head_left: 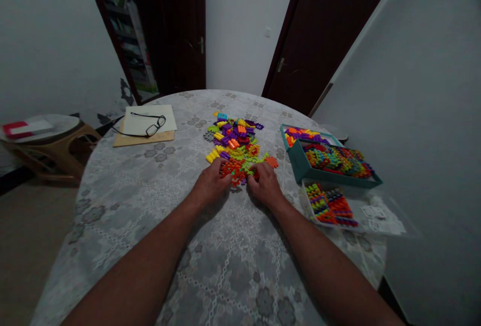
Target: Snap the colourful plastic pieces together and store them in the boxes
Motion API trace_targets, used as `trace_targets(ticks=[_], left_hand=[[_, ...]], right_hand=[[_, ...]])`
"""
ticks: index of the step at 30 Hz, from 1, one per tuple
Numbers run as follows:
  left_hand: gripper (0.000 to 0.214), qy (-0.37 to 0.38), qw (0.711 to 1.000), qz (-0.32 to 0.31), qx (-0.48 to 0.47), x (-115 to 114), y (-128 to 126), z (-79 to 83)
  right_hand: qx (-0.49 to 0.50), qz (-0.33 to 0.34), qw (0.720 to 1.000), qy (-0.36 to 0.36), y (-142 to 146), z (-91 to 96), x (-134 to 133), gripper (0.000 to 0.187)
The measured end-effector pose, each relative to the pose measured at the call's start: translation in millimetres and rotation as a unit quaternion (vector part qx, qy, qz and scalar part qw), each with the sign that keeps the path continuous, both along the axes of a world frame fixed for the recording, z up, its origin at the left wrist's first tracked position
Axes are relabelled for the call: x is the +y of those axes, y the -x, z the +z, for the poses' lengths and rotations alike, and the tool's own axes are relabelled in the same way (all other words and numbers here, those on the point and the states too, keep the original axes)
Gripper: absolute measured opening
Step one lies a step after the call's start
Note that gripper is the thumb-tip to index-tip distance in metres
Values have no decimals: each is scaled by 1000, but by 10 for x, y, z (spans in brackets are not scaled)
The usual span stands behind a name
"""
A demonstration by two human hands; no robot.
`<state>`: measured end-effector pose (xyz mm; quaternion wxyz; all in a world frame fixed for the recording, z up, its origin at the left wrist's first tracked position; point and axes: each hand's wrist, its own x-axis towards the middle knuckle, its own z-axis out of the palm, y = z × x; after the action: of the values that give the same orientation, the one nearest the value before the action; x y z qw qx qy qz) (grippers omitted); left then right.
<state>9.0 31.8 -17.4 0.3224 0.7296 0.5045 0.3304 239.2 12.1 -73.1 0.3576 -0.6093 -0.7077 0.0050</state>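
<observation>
A pile of plastic interlocking toy pieces (240,151) lies in the middle of the table, in yellow, purple, orange, green and red. At its near edge, my left hand (213,181) is closed on red interlocking pieces (236,169), thumb and fingers at their left side. Opposite it, my right hand (266,183) has its fingers curled at a yellow-green interlocking piece (248,166); its fingertips are partly hidden. Just beyond the right hand lies an orange flat piece (271,161). Yellow tube-like pieces (213,155) rest beyond the left fingers.
On the right stand a teal box (300,165) of sorted pieces, its lid (285,138) with more pieces, and a clear plastic container (305,198). Eyeglasses (152,129) lie on paper (169,115) at the left. A patterned cloth (233,266) covers the round table.
</observation>
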Motion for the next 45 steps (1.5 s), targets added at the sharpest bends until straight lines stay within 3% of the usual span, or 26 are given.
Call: trace_targets(ticks=[14,18,24,28,33,36,39,45], left_hand=[[11,-44,996,-39,60,-49,-13,22],[17,-61,996,-55,30,-52,-22,52],[27,-98,990,-101,16,-55,-25,37],[23,-56,990,-124,41,-82,-1,53],[14,-26,989,-141,32,-95,8,68],[11,-8,991,-134,21,-84,2,60],[10,5,989,-146,9,-75,2,41],[15,20,983,-184,-4,-88,1,10]], right_hand=[[191,-65,978,-45,-95,198,-37,25],[233,-24,971,-37,-11,236,-131,33],[145,139,979,-22,94,303,-247,32],[148,179,972,18,82,309,-273,33],[181,126,975,14,-56,307,-244,36],[85,61,994,-20,-213,283,-187,41],[-23,46,999,-10,-338,195,-145,42],[-57,36,997,35,-342,14,-114,22]])
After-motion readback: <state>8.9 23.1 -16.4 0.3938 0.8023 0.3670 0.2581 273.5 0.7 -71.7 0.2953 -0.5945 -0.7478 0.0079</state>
